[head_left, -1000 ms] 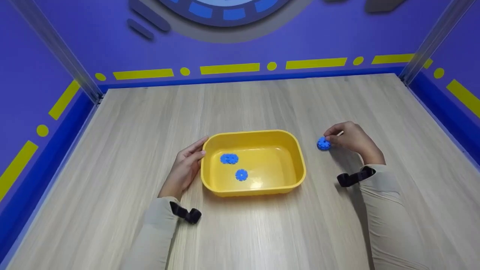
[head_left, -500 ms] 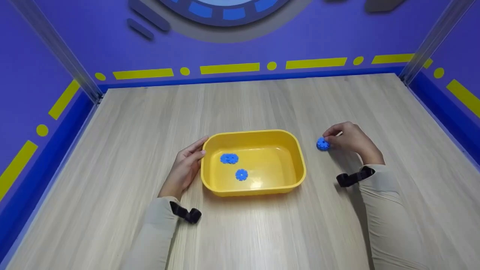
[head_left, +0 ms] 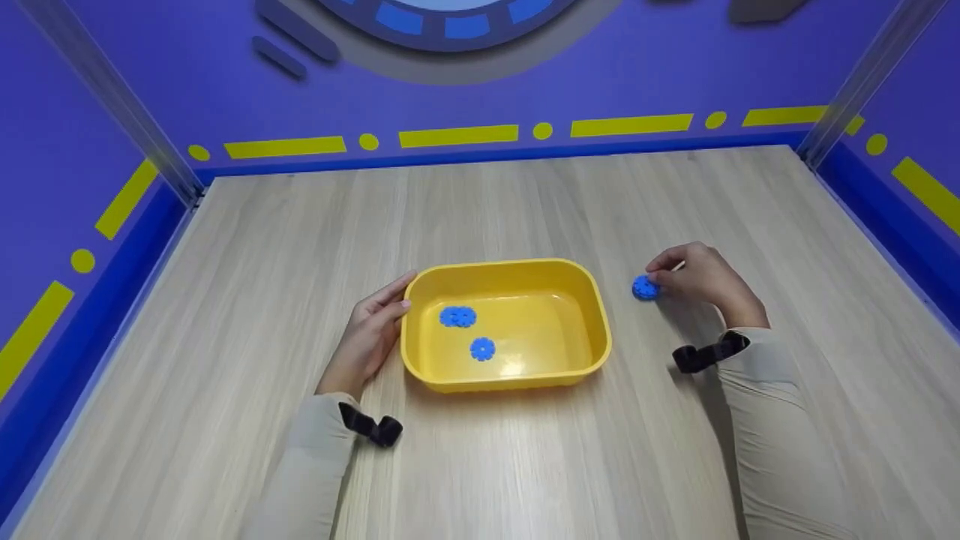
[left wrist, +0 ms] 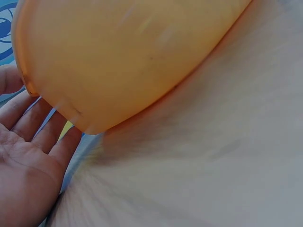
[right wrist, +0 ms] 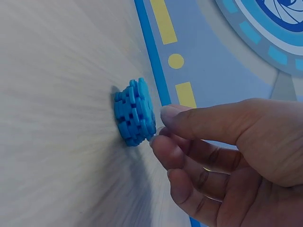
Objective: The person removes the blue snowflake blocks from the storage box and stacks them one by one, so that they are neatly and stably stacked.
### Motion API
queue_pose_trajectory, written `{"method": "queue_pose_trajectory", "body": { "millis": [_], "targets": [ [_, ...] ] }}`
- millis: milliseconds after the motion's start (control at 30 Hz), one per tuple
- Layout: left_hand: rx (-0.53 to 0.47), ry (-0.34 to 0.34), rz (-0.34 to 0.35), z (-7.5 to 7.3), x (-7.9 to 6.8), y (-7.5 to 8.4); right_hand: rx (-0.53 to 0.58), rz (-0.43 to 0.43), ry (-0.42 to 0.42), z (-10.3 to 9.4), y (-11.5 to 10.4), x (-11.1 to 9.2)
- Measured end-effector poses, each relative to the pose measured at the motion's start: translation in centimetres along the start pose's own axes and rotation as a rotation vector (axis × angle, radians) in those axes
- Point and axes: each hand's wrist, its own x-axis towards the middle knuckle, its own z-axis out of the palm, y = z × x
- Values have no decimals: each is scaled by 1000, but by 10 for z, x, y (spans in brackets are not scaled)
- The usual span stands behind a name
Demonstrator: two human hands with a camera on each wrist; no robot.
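Observation:
A yellow plastic tub (head_left: 510, 384) sits mid-table, with a few blue notched discs (head_left: 482, 349) lying flat inside. My left hand (head_left: 371, 330) grips its left end, thumb at the rim and fingers along the outer wall. In the left wrist view, the tub's wall (left wrist: 128, 61) appears above the palm (left wrist: 26, 175). To the right of the tub stands a short stack of blue notched discs (right wrist: 134, 113) on the table. My right hand (head_left: 705, 279) pinches at the top disc's edge with thumb and fingers; the exact contact is partly hidden.
The wooden tabletop (head_left: 495, 465) is bounded by a blue back wall (head_left: 465, 105) and side walls with yellow marks. A black wrist-camera mount is on each sleeve, the left one (head_left: 375, 426) close to the tub's front left corner.
The right hand and the upper discs of the stack have shifted very slightly left, and the stack looks more evenly lined up. The left hand and tub keep their place.

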Motion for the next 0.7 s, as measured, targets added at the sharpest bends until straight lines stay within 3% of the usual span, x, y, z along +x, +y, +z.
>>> {"method": "queue_pose_trajectory", "body": {
  "millis": [367, 700],
  "targets": [
    [8, -6, -8, -1, 0, 1, -18, 12, 15, 2, -11, -2],
    [16, -20, -9, -1, 0, 0, -31, -109, 15, -1, -31, -4]
  ]
}}
